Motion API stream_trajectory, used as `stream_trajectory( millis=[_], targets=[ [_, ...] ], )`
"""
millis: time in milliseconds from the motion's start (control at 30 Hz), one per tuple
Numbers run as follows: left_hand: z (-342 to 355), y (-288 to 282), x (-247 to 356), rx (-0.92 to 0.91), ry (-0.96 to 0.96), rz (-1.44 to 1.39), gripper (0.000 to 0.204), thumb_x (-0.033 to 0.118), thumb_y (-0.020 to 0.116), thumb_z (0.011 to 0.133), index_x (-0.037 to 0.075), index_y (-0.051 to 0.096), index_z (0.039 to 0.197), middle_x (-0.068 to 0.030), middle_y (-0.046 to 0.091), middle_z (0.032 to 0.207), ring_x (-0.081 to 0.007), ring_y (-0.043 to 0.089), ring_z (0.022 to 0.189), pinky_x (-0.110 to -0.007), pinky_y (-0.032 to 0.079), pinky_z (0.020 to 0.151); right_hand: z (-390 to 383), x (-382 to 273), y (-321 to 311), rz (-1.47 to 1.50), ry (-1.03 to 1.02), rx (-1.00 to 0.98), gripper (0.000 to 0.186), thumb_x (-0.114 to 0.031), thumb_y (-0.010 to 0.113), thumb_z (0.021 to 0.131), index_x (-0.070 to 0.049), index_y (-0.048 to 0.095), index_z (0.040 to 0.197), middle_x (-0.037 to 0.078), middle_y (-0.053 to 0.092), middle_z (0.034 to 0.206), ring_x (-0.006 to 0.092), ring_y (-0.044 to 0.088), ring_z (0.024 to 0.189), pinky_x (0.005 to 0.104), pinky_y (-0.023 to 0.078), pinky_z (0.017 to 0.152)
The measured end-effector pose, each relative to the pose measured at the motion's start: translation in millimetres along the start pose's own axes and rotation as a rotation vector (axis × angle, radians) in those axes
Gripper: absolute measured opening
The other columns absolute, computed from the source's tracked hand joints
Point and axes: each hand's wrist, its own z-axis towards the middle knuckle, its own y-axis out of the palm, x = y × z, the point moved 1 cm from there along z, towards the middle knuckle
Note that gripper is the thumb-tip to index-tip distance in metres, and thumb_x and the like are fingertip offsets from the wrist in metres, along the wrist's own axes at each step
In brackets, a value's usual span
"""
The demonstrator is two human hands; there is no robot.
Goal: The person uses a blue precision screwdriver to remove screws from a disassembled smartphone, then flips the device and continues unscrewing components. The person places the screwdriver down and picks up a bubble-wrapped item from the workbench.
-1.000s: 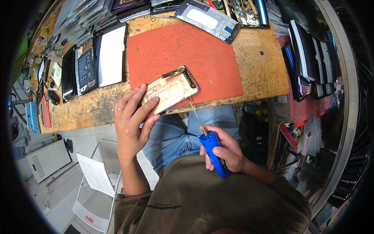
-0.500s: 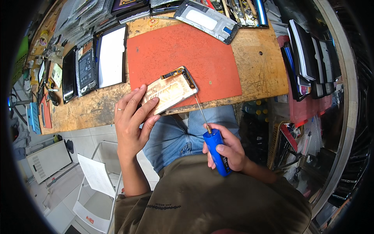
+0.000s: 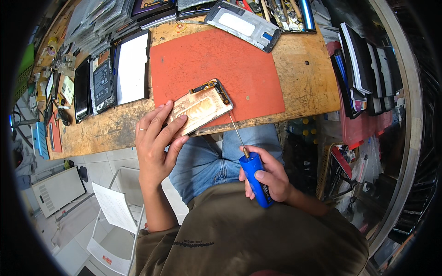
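A phone display panel (image 3: 200,108) with a coppery back and a dark flex cable lies tilted over the near edge of the red mat. My left hand (image 3: 159,138) steadies its lower left end, fingers on the back and thumb at the near edge. In my right hand (image 3: 271,177) is a blue-handled power tool (image 3: 255,172) with a brass collar and a long thin metal shaft, fingers wrapped round its grip. The shaft's tip reaches the panel's right corner; whether it touches, I cannot tell.
Under the panel is a red mat (image 3: 221,60) on a worn wooden bench (image 3: 313,83). A grey phone frame (image 3: 244,25) lies at the mat's far edge. To the left are an opened phone with a battery (image 3: 103,83) and a white-topped tray (image 3: 132,69). Folders (image 3: 363,69) stand at right.
Both hands, the panel and the tool keep nearly the same place. The view has shifted very slightly.
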Motion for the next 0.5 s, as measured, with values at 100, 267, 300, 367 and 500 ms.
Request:
stream_trajectory(
  millis=[100,267,300,367,500],
  targets=[
    [0.6,-0.3,0.6,-0.004,-0.001,-0.007,0.037,0.024,0.078,0.085,0.009,0.077,0.119,-0.0155,0.066,0.139,-0.0353,0.060,0.125,-0.047,0.044,0.104,-0.9,-1.2,0.4,-0.022,0.024,-0.002,0.066,-0.020,0.050,0.106,0.003,0.020,0.161,0.019,0.060,0.112,0.0165,0.067,0.074,0.0297,0.057,0.066],
    [0.2,-1.7,1.6,-0.024,-0.019,-0.023,0.037,0.020,0.077,0.085,0.003,0.076,0.118,-0.0184,0.066,0.139,-0.0377,0.059,0.127,-0.048,0.044,0.108,-0.2,0.2,2.4,-0.028,0.024,-0.014,0.066,-0.019,0.050,0.106,0.003,0.020,0.161,0.019,0.060,0.112,0.0167,0.067,0.074,0.0299,0.057,0.066],
    [0.0,-1.9,1.6,-0.022,-0.008,-0.018,0.037,0.020,0.077,0.085,0.003,0.076,0.118,-0.0185,0.066,0.139,-0.0377,0.059,0.127,-0.048,0.044,0.108,0.1,0.8,2.4,-0.025,0.016,-0.014,0.066,-0.019,0.050,0.106,0.003,0.020,0.161,0.019,0.060,0.112,0.0167,0.067,0.074,0.0299,0.057,0.066],
    [0.0,-1.4,1.1,-0.024,-0.011,-0.016,0.037,0.020,0.077,0.085,0.003,0.076,0.118,-0.0186,0.066,0.139,-0.0378,0.059,0.127,-0.048,0.044,0.108,0.5,1.7,1.4,-0.023,0.003,-0.004,0.066,-0.021,0.051,0.106,0.003,0.021,0.160,0.021,0.060,0.111,0.0185,0.068,0.073,0.0309,0.058,0.066],
    [1.0,0.4,0.2,0.008,0.003,-0.007,0.038,0.027,0.079,0.085,0.011,0.078,0.119,-0.0141,0.066,0.139,-0.0343,0.060,0.124,-0.047,0.045,0.101,0.2,1.8,-0.3,-0.027,-0.001,0.013,0.068,-0.024,0.054,0.105,0.002,0.022,0.159,0.023,0.060,0.109,0.0222,0.069,0.072,0.0332,0.059,0.065]
  ],
)
